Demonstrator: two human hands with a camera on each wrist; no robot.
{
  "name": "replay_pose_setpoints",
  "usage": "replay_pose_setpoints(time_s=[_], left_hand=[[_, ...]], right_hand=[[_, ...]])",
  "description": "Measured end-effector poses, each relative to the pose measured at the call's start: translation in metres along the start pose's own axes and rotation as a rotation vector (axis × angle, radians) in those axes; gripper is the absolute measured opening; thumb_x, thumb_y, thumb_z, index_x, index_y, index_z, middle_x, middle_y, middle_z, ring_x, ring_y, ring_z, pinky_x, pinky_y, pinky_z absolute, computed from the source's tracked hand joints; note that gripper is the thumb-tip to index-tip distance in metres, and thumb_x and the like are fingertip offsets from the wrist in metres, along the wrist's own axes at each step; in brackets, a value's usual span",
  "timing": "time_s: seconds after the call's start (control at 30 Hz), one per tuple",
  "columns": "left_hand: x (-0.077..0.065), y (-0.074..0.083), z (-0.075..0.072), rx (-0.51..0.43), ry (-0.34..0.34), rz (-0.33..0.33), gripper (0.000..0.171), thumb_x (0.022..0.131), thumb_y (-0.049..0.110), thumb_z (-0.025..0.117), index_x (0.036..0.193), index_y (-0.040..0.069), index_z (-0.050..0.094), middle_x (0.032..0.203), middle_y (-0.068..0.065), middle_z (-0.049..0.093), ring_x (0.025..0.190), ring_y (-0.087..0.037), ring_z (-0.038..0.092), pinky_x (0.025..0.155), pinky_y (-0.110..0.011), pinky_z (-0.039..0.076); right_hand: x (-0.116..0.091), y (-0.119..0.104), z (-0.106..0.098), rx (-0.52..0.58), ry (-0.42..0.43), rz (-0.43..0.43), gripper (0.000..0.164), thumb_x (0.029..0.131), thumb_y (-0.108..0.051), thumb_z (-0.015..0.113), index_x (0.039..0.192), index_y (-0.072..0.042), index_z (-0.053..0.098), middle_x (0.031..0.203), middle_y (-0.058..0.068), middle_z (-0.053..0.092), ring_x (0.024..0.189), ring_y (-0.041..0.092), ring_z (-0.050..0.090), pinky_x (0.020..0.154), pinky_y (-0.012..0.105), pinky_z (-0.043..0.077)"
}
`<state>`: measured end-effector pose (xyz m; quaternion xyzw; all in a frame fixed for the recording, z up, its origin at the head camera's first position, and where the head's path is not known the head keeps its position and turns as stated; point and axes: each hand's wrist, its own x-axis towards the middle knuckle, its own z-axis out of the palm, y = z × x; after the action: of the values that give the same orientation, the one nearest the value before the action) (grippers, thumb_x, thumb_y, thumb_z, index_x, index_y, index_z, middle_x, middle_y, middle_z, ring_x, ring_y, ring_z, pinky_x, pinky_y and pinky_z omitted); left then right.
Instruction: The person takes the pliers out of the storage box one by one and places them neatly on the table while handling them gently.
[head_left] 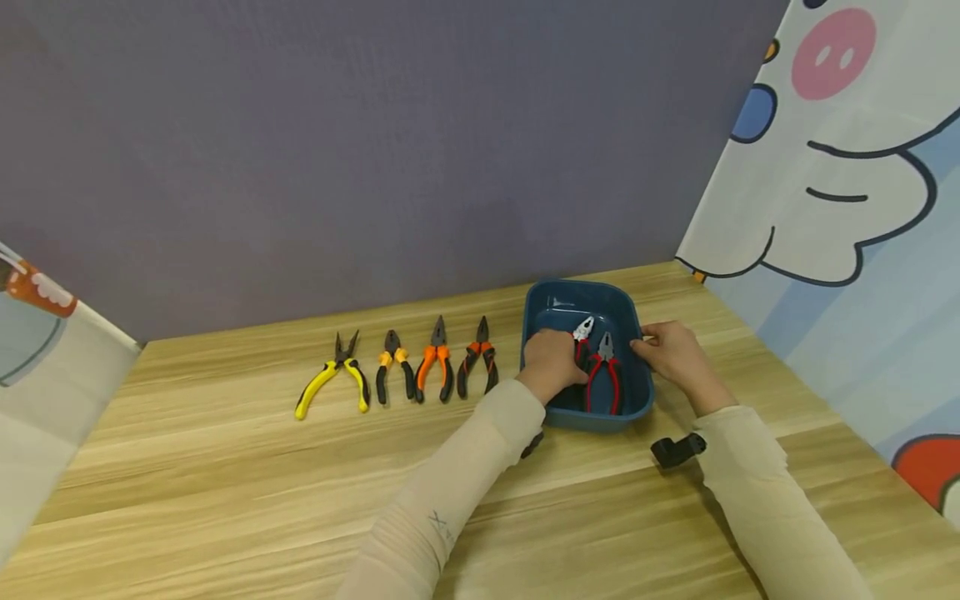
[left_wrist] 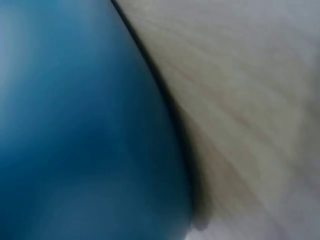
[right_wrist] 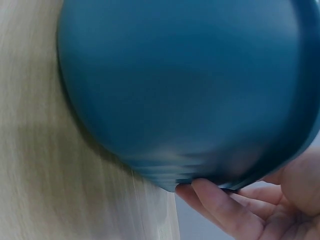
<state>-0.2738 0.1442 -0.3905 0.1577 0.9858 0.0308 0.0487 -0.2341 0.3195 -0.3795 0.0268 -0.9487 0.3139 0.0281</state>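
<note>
A dark blue plastic bin [head_left: 637,408] stands on the table, with two pairs of red-and-black pliers inside. One pair of pliers [head_left: 606,367] lies at the right of the bin, its handles spread. My left hand [head_left: 551,362] reaches in over the bin's left side and grips the other pliers [head_left: 583,328]; their silver head shows beyond the hand, while most of the handles are covered. My right hand [head_left: 675,358] pinches the bin's right rim, its fingers [right_wrist: 220,202] against the outer wall. The left wrist view has only the bin's blurred wall [left_wrist: 90,125] and table.
Left of the bin, in a row, lie yellow pliers [head_left: 318,387], yellow-and-black pliers [head_left: 382,375], orange pliers [head_left: 426,371] and black-and-orange pliers [head_left: 468,367]. A grey partition [head_left: 375,167] rises behind the wooden table [head_left: 225,483]. A cartoon-printed sheet [head_left: 840,217] hangs at the right.
</note>
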Motion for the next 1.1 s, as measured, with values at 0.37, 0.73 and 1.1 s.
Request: replay_pose_setpoints(time_s=[0.37, 0.73, 1.1], left_hand=[[-0.003, -0.003, -0.004, -0.001, 0.026, 0.017, 0.04, 0.067, 0.055, 0.079, 0.077, 0.017, 0.069, 0.084, 0.001, 0.064, 0.079, -0.016, 0.06, 0.055, -0.028, 0.047], [-0.014, -0.005, -0.015, -0.016, 0.052, 0.072, 0.037, 0.067, 0.052, 0.08, 0.074, 0.018, 0.066, 0.08, 0.002, 0.064, 0.075, -0.016, 0.06, 0.056, -0.029, 0.047], [-0.028, -0.004, -0.029, -0.023, 0.042, 0.092, 0.039, 0.068, 0.051, 0.08, 0.066, 0.018, 0.059, 0.069, 0.005, 0.053, 0.066, -0.013, 0.05, 0.051, -0.026, 0.039]], right_hand=[[0.002, -0.002, 0.001, 0.0, 0.004, 0.001, 0.041, 0.092, -0.011, 0.054, 0.118, 0.021, 0.052, 0.102, 0.032, 0.063, 0.085, 0.035, 0.066, 0.069, 0.041, 0.053], [0.001, 0.0, 0.001, -0.004, 0.023, -0.014, 0.042, 0.09, -0.011, 0.055, 0.116, 0.022, 0.052, 0.1, 0.033, 0.063, 0.088, 0.04, 0.065, 0.074, 0.046, 0.052], [0.0, 0.001, 0.001, 0.011, 0.032, -0.027, 0.037, 0.089, -0.009, 0.056, 0.111, 0.02, 0.057, 0.094, 0.029, 0.066, 0.076, 0.028, 0.067, 0.067, 0.037, 0.052]])
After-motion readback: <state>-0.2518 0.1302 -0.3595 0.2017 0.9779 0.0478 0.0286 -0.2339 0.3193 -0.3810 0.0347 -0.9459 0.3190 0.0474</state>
